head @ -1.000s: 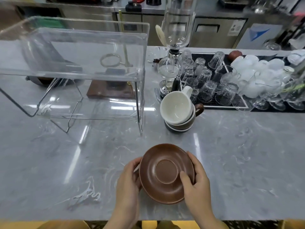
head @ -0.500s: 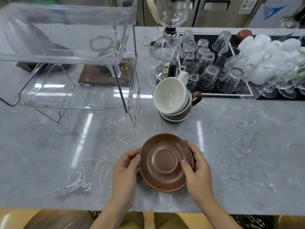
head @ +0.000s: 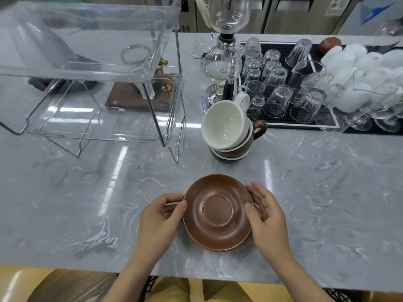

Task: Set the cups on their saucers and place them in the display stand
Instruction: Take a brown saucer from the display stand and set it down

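Observation:
A brown saucer lies on the grey marble counter near its front edge. My left hand pinches the saucer's left rim with curled fingers. My right hand is at the right rim, fingers loosely straight, thumb resting on the saucer. Behind it a tilted white cup sits in a brown cup, stacked on saucers. The clear two-tier display stand stands at the back left, with nothing on its shelves.
A glass siphon coffee maker stands just behind the cup stack. A black mat with several upturned glasses and white cups fills the back right. A wooden base shows behind the stand.
The saucer has settled flat on the counter. My right hand has loosened from a grip on the rim to relaxed fingers. My view has tilted down.

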### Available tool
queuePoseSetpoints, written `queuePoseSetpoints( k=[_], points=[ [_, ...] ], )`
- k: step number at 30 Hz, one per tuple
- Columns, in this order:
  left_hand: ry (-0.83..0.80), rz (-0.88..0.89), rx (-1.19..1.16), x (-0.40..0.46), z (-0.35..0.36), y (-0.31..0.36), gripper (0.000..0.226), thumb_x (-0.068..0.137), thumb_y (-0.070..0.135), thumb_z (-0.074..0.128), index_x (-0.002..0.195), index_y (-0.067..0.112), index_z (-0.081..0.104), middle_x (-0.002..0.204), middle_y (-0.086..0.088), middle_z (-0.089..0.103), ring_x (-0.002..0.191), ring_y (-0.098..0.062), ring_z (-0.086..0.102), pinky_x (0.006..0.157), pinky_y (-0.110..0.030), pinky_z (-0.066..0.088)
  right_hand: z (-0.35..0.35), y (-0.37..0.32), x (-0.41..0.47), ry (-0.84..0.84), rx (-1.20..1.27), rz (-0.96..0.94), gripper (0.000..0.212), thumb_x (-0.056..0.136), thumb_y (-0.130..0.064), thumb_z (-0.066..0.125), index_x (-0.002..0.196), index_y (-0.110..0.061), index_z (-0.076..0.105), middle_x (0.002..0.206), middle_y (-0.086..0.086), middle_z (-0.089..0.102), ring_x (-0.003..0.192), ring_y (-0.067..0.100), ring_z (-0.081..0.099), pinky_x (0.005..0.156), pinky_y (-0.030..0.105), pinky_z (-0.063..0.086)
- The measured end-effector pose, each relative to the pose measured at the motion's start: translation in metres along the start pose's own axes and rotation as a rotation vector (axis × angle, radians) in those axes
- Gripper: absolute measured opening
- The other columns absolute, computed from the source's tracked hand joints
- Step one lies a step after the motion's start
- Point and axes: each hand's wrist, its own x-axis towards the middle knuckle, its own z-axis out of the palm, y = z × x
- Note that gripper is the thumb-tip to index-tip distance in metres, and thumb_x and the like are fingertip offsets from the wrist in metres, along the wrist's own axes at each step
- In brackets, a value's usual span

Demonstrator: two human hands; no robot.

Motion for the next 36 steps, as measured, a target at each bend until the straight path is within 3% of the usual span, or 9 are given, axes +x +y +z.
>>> queuePoseSetpoints(
  k=[3, 7, 13, 17, 22, 27, 31, 36],
  points=[
    [0.014, 0.161, 0.321, 0.002, -0.007, -0.001, 0.015, 0.087, 0.027, 0.075, 0.074, 0.026, 0.069, 0.072, 0.017, 0.070, 0.068, -0.006, 0.066, 0.060, -0.014, 0.049, -0.012, -0.002, 0.002, 0.031, -0.158, -0.037, 0.035, 0.093, -0.009, 0.063, 0.122, -0.026, 0.058, 0.115, -0.015, 0.065, 0.105, -0.006, 0.062, 0.085, 0.006, 0.049],
    [-0.064, 0.258, 0.524, 0.007, -0.013, -0.001, 0.035, 0.089, 0.042, 0.069, 0.062, 0.023, 0.058, 0.053, 0.005, 0.060, 0.058, -0.010, 0.060, 0.051, -0.018, 0.041, -0.024, -0.005, 0.002, 0.087, -0.343, -0.076, 0.010, 0.088, -0.023, 0.070, 0.089, -0.029, 0.062, 0.078, -0.008, 0.067, 0.076, 0.007, 0.063, 0.065, 0.016, 0.051],
    [-0.065, 0.281, 0.655, 0.011, -0.008, 0.000, 0.052, 0.089, 0.051, 0.064, 0.049, 0.023, 0.045, 0.042, 0.008, 0.045, 0.050, -0.011, 0.054, 0.048, -0.022, 0.034, -0.025, -0.005, 0.000, 0.035, -0.492, -0.078, 0.039, 0.087, -0.044, 0.067, 0.058, -0.022, 0.051, 0.054, -0.002, 0.055, 0.048, 0.010, 0.050, 0.053, 0.035, 0.047],
    [-0.087, 0.286, 0.696, 0.009, -0.006, -0.001, 0.055, 0.092, 0.048, 0.061, 0.049, 0.021, 0.041, 0.043, 0.005, 0.044, 0.049, -0.013, 0.052, 0.047, -0.025, 0.034, -0.021, -0.002, 0.003, -0.006, -0.571, -0.050, 0.045, 0.087, -0.049, 0.063, 0.055, -0.023, 0.044, 0.046, -0.004, 0.047, 0.045, 0.010, 0.045, 0.050, 0.034, 0.044],
    [-0.107, 0.269, 0.765, 0.010, -0.004, 0.003, 0.057, 0.093, 0.048, 0.060, 0.049, 0.018, 0.041, 0.043, 0.002, 0.046, 0.049, -0.015, 0.053, 0.050, -0.029, 0.037, -0.023, -0.005, 0.005, -0.049, -0.706, -0.073, 0.049, 0.092, -0.050, 0.056, 0.058, -0.016, 0.047, 0.050, 0.003, 0.052, 0.050, 0.017, 0.052, 0.048, 0.031, 0.040],
    [-0.135, 0.243, 0.802, 0.014, -0.005, 0.006, 0.057, 0.094, 0.049, 0.059, 0.051, 0.015, 0.045, 0.048, -0.008, 0.054, 0.051, -0.020, 0.056, 0.051, -0.034, 0.040, -0.022, -0.007, 0.009, -0.089, -0.729, -0.074, 0.048, 0.093, -0.047, 0.054, 0.060, -0.013, 0.046, 0.051, 0.001, 0.048, 0.048, 0.012, 0.044, 0.048, 0.028, 0.036],
    [-0.209, 0.270, 0.784, 0.025, -0.008, 0.004, 0.059, 0.094, 0.043, 0.062, 0.047, 0.016, 0.038, 0.042, 0.002, 0.038, 0.043, -0.013, 0.040, 0.046, -0.023, 0.027, -0.022, -0.006, 0.010, -0.093, -0.725, -0.081, 0.047, 0.094, -0.043, 0.055, 0.057, -0.017, 0.039, 0.051, -0.003, 0.043, 0.048, 0.012, 0.041, 0.048, 0.028, 0.032],
    [-0.260, 0.294, 0.715, 0.031, -0.013, -0.003, 0.056, 0.095, 0.038, 0.063, 0.054, 0.002, 0.053, 0.046, 0.002, 0.044, 0.044, -0.009, 0.042, 0.048, -0.021, 0.033, -0.021, -0.002, 0.010, -0.088, -0.705, -0.095, 0.046, 0.094, -0.042, 0.054, 0.058, -0.018, 0.038, 0.051, -0.004, 0.042, 0.050, 0.013, 0.042, 0.049, 0.030, 0.034]
  ],
)
